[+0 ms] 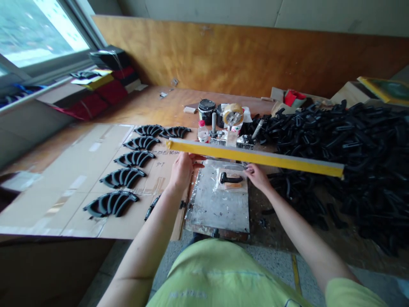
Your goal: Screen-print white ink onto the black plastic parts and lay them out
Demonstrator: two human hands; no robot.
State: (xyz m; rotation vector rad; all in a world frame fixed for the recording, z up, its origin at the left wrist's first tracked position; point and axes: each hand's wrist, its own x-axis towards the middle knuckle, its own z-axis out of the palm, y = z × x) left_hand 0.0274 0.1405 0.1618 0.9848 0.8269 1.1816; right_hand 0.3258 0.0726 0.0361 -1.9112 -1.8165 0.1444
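My left hand is at the left edge of a metal plate, its fingers stretched to the right and apart, with nothing visible in them. At the plate's right side my right hand has its fingertips pinched together by a clear film; what they hold is too small to make out. Between the hands a curved black plastic part lies on a light pad fixed to the plate. A long yellow bar with a grey top edge crosses the view just above both hands and hides part of the fixture.
Fanned rows of black curved parts lie on cardboard to the left. A large heap of black parts covers the right side. Behind the plate stand a bottle with a red cap, a tub and a tape roll.
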